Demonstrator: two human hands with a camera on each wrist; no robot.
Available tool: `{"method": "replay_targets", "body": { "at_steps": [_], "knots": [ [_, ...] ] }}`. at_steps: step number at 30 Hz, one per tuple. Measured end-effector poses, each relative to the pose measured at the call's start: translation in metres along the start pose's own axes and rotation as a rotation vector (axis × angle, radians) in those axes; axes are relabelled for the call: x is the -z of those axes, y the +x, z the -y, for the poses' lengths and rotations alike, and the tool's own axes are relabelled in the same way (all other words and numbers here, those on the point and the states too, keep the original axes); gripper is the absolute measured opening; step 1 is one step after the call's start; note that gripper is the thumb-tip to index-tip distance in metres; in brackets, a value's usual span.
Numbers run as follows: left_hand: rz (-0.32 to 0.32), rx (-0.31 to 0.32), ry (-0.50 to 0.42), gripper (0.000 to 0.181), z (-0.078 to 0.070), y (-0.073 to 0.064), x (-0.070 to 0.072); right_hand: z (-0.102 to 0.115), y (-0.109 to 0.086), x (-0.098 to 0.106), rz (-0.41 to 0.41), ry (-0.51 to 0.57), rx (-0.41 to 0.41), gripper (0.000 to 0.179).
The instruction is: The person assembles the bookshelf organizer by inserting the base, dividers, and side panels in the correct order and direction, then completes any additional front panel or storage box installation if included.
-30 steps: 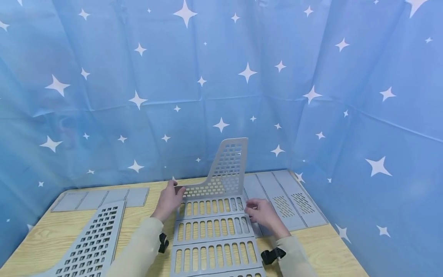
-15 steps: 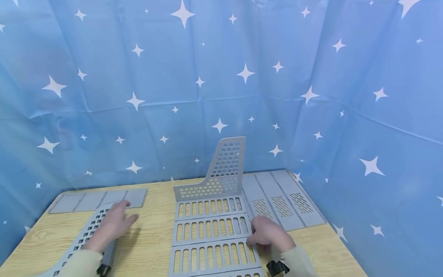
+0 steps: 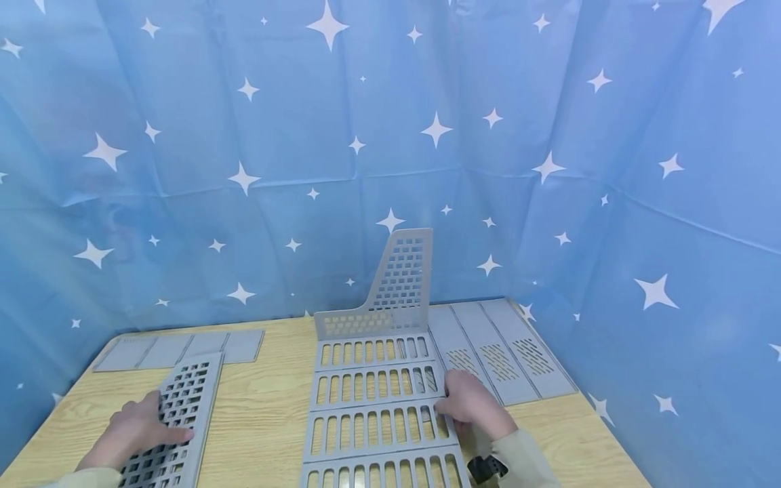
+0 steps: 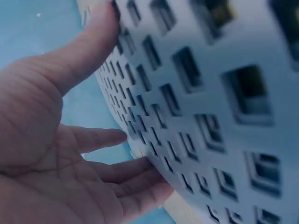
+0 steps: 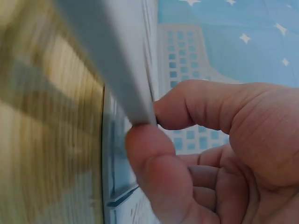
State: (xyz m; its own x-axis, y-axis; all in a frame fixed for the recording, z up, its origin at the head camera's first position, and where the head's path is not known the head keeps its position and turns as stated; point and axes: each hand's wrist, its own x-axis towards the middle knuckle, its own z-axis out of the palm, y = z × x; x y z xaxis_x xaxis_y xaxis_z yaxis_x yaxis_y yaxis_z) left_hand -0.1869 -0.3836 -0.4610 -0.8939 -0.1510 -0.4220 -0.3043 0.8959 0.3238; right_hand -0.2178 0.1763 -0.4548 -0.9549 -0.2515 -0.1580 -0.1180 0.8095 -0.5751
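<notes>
A long grey slotted plastic panel (image 3: 375, 407) runs up the middle of the table. At its far end stands an upright L-shaped grey lattice panel (image 3: 425, 291). My right hand (image 3: 476, 403) pinches the slotted panel's right edge between thumb and index finger (image 5: 149, 144), with the other fingers curled beneath. Over at the left lies another grey lattice panel (image 3: 210, 386), full of small square holes. My left hand (image 3: 135, 430) spreads across it, thumb over its face in the head view. Close up, the extended left fingers (image 4: 135, 196) reach the lattice panel's edge.
Flat grey jointed panels lie at the back left (image 3: 167, 351) and back right (image 3: 482, 332); the right ones have diagonal slits. The wooden table (image 3: 262, 407) ends against a blue star-patterned curtain (image 3: 274, 122).
My left hand has left the upright panel and moved left and down to the other lattice panel. My right hand has taken hold of the slotted panel's edge; that panel has shifted away from me.
</notes>
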Motion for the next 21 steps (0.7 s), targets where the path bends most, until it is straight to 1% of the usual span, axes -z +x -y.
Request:
{"method": "replay_targets", "body": {
  "at_steps": [2, 5, 7, 10, 12, 14, 15, 17, 18, 21],
  "knots": [
    [-0.035, -0.005, -0.016, 0.138, 0.004, 0.002, -0.001, -0.002, 0.004, -0.001, -0.027, -0.014, 0.006, 0.019],
    [-0.098, -0.012, -0.054, 0.142, 0.007, 0.005, -0.001, -0.007, 0.009, -0.002, -0.049, -0.026, -0.009, 0.022],
    [-0.140, -0.016, -0.106, 0.144, 0.006, 0.007, 0.000, -0.010, 0.012, -0.004, -0.052, -0.035, -0.020, 0.022],
    [-0.220, -0.050, -0.152, 0.144, 0.000, 0.006, 0.005, -0.013, 0.014, -0.005, -0.046, -0.039, -0.027, 0.021],
    [-0.291, -0.078, -0.163, 0.142, -0.008, 0.003, 0.010, -0.014, 0.015, -0.005, -0.047, -0.046, -0.022, 0.020],
    [-0.359, -0.130, -0.152, 0.136, -0.020, -0.003, 0.018, -0.015, 0.016, -0.005, -0.051, -0.050, -0.018, 0.020],
    [-0.376, -0.151, -0.151, 0.133, -0.027, -0.006, 0.022, -0.015, 0.015, -0.005, -0.054, -0.053, -0.016, 0.020],
    [-0.392, -0.204, -0.162, 0.125, -0.043, -0.013, 0.030, -0.015, 0.015, -0.004, -0.058, -0.059, -0.013, 0.020],
    [-0.389, -0.229, -0.173, 0.119, -0.051, -0.017, 0.034, -0.015, 0.015, -0.004, -0.058, -0.059, -0.012, 0.021],
    [-0.372, -0.282, -0.224, 0.094, -0.078, -0.027, 0.040, -0.015, 0.014, -0.003, -0.064, -0.056, -0.001, 0.021]
  ]
}}
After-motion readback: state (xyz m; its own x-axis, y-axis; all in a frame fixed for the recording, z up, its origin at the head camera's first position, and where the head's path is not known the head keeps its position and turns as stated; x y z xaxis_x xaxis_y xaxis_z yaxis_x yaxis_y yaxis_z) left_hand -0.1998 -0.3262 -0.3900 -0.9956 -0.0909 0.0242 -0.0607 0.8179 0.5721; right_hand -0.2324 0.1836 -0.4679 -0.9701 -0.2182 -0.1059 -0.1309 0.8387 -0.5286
